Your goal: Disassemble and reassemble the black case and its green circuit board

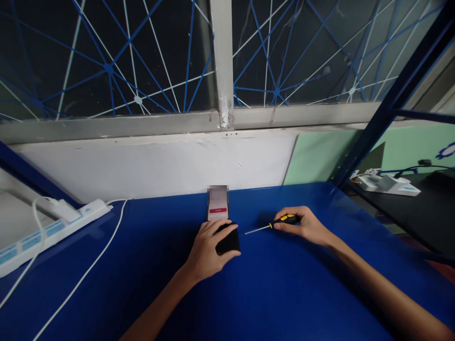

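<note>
My left hand (209, 248) rests on a small black device (229, 241) on the blue table (270, 293), fingers curled over its top and side. Just behind the device stands a phone (217, 208) with a lit screen showing a red bar. My right hand (305, 225) grips the yellow-and-black handle of a screwdriver (273, 225). The thin metal shaft points left toward the black device, and its tip stops a little short of it.
A white power strip (46, 232) with a plugged charger and a white cable (88, 270) lies at the left. A white wall and netted windows rise behind the table. A black desk (419, 208) with white gear stands beyond a blue frame post at the right.
</note>
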A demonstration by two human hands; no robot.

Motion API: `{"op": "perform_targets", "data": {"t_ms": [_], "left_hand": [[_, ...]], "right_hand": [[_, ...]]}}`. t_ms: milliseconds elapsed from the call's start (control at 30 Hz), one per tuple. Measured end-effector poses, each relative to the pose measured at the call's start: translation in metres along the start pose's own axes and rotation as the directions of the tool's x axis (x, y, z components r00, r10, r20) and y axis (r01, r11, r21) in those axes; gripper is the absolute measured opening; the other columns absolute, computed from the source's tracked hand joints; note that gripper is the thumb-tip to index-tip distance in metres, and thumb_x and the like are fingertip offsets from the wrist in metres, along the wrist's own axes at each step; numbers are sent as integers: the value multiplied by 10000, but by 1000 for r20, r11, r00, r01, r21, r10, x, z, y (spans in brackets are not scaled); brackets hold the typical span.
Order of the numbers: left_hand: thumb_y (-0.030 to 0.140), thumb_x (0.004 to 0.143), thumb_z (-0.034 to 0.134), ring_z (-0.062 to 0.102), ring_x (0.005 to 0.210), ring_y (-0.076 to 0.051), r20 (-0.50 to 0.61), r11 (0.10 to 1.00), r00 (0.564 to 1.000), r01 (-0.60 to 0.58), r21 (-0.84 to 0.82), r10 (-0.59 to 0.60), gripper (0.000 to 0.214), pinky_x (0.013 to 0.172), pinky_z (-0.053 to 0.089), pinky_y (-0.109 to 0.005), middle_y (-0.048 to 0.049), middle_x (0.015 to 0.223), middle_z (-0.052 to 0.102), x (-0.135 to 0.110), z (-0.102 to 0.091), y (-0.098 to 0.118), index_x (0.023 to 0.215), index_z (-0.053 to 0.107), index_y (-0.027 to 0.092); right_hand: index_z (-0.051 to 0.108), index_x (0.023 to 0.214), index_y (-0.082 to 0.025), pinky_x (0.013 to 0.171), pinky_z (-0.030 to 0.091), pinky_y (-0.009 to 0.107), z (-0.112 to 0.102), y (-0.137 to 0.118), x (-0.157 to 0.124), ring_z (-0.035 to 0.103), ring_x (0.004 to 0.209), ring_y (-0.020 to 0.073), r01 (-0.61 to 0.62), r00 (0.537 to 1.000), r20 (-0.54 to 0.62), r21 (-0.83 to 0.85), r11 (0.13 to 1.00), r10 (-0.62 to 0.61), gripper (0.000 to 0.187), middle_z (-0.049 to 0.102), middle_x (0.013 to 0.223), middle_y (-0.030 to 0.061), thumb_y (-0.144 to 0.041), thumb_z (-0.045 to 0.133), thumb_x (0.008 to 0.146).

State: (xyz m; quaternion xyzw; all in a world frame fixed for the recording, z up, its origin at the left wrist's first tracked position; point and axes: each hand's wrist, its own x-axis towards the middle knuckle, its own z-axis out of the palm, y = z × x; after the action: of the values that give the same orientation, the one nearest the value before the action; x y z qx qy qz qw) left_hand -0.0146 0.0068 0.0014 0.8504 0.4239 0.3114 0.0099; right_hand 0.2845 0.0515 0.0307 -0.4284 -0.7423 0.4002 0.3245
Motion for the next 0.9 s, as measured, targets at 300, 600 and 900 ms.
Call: {"op": "perform_targets", "data": {"t_ms": [300,600,900], "left_hand": [[393,801,705,546,1154,-300,-92,992,992,71,-103,-81,464,946,458,-529,-96,1243,596,2,-15,0,1221,561,257],[384,797,714,555,1138,-294,-95,996,994,42,-82,-49,452,943,455,-523,-98,1232,599,3,-13,0,1200,563,243],[392,796,707,564,1129,-288,-96,998,995,35,-58,-40,441,939,463,-510,-92,1230,604,3,-13,0,1192,584,243]], "right_hand": [[710,809,-163,633,439,271,7,-12,-6,587,682,158,48,998,-39,-11,999,-48,262,680,769,36,-419,728,758],[705,821,-170,648,460,275,10,-14,-8,611,704,165,90,995,-38,-34,995,-92,250,696,784,41,-414,720,766],[709,818,-178,644,462,276,10,-14,-7,619,699,163,113,992,-43,-68,991,-116,238,699,786,39,-410,715,769]]}}
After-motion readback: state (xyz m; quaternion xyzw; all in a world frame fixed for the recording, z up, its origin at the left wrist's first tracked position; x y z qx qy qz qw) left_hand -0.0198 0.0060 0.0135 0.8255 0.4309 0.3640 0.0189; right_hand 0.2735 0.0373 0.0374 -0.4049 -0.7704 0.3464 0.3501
